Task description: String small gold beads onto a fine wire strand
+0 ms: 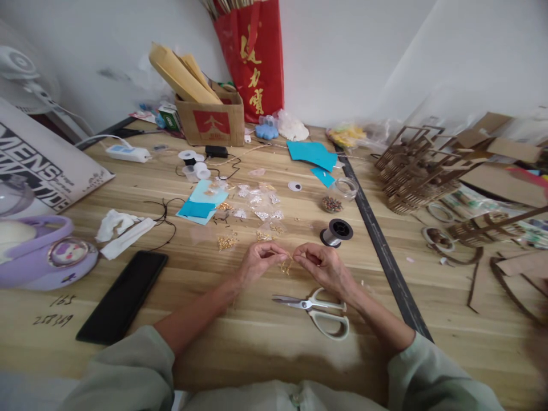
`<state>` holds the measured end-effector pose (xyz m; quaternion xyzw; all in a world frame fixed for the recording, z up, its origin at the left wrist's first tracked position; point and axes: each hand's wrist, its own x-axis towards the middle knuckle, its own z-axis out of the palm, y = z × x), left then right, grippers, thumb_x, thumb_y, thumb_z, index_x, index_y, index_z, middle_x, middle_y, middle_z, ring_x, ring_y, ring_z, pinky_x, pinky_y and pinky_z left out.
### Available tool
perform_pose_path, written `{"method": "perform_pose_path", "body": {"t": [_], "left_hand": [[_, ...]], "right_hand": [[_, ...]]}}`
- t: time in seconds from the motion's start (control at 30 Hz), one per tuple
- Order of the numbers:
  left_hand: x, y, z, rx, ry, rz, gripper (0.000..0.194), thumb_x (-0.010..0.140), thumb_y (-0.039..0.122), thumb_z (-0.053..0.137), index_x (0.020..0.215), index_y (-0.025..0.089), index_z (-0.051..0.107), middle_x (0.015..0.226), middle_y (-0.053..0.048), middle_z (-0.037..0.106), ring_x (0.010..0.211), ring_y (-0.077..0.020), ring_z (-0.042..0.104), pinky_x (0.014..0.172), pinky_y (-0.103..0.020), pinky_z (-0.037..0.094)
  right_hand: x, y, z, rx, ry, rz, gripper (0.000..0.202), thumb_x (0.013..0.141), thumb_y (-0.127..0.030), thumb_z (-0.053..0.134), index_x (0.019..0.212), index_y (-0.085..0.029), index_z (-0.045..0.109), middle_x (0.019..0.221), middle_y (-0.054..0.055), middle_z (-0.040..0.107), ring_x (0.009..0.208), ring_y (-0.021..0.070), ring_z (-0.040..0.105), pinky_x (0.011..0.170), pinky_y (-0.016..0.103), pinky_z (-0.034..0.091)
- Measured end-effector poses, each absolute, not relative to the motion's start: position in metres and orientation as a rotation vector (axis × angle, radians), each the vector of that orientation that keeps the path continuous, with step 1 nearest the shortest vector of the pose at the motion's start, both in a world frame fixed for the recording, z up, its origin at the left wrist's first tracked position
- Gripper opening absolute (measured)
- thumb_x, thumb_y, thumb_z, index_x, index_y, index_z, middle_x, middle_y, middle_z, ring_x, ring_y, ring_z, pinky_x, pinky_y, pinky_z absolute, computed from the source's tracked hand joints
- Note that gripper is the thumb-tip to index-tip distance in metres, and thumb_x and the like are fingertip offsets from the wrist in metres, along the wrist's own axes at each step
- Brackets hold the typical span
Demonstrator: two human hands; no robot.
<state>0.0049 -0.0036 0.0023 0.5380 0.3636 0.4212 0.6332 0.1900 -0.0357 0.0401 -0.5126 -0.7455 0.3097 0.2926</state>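
My left hand (264, 258) and my right hand (322, 262) are close together over the table, each pinching with thumb and forefinger. Between them hangs a thin gold chain (286, 266), looped down from the fingertips. The left fingers grip it. What the right fingertips pinch is too small to make out. Just below the right hand lie scissors (310, 305) with white handles, blades pointing left. Beyond that hand stands a spool of silvery wire (337, 232). Small piles of gold beads (226, 243) and little bags of clear beads (257, 200) lie farther back.
A black phone (124, 297) and a purple container (47, 251) are on the left. Blue paper sheets (311, 155) and a jar of beads (332, 204) sit beyond the spool. Bamboo baskets (415, 171) crowd the right; a cardboard box (209, 123) and red bag (257, 63) stand behind.
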Motion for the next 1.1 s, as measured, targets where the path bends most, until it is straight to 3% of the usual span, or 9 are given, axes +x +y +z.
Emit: {"method": "perform_pose_path", "body": {"t": [0.27,0.47,0.97,1.1], "left_hand": [[0.003,-0.004,0.002,1.211,0.882,0.968,0.018,0.065,0.031,0.074,0.069,0.014,0.071,0.072,-0.004,0.068,0.065,-0.0125,0.056,0.061,-0.022,0.042],[0.003,-0.006,0.009,1.145,0.906,0.926,0.021,0.066,0.035,0.073,0.068,0.014,0.067,0.062,-0.001,0.061,0.056,-0.0099,0.049,0.049,-0.019,0.034],[0.004,-0.005,-0.001,1.337,0.855,0.765,0.021,0.063,0.032,0.074,0.069,0.012,0.068,0.06,-0.002,0.062,0.053,-0.0097,0.051,0.053,-0.021,0.037],[0.004,-0.006,-0.004,1.466,0.862,0.771,0.016,0.066,0.028,0.071,0.067,0.013,0.069,0.055,0.0,0.058,0.048,-0.0081,0.044,0.047,-0.02,0.031]], "right_hand": [[0.192,-0.036,0.04,-1.39,-2.034,0.801,0.014,0.085,-0.026,0.052,0.082,-0.015,0.061,0.053,-0.006,0.036,0.048,0.0073,0.033,0.047,0.021,0.025],[0.194,-0.037,0.043,-1.323,-2.111,0.748,0.01,0.085,-0.022,0.051,0.081,-0.016,0.058,0.061,-0.003,0.048,0.053,0.0087,0.04,0.052,0.021,0.032],[0.191,-0.036,0.044,-1.116,-2.221,0.617,0.012,0.09,-0.023,0.048,0.085,-0.016,0.057,0.073,0.003,0.053,0.061,0.0114,0.047,0.057,0.024,0.037],[0.189,-0.039,0.045,-1.132,-2.251,0.614,0.01,0.09,-0.021,0.049,0.086,-0.016,0.057,0.075,0.003,0.054,0.063,0.0121,0.049,0.058,0.024,0.037]]}}
